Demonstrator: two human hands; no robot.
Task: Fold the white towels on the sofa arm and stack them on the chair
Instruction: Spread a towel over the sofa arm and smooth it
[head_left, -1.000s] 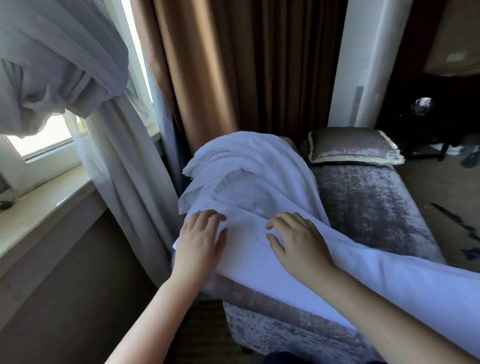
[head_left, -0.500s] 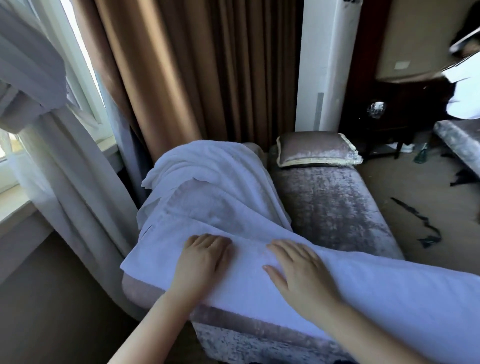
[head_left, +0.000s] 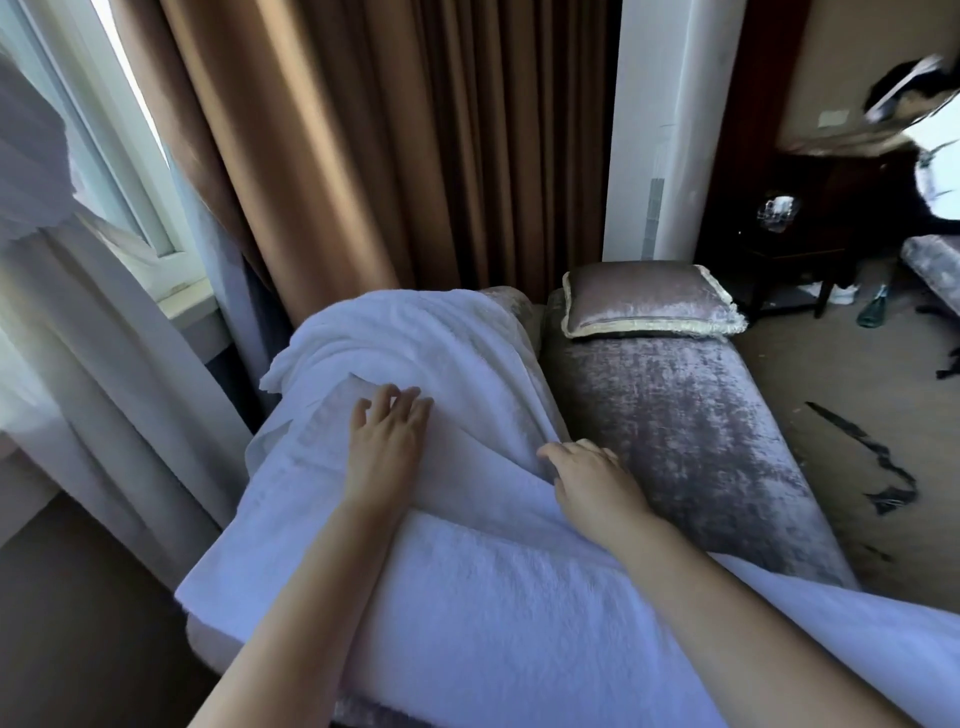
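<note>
White towels (head_left: 415, 338) lie heaped over the sofa arm (head_left: 511, 305) at centre frame; the left hand (head_left: 387, 447) presses flat on them, fingers straight, slightly apart. Just right, the right hand (head_left: 597, 480) curls its fingers round the towels' edge.

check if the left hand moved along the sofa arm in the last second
Yes. The left hand slid forward along the sofa arm, away from the person and toward the brown curtain, onto the crumpled white towels.
</note>
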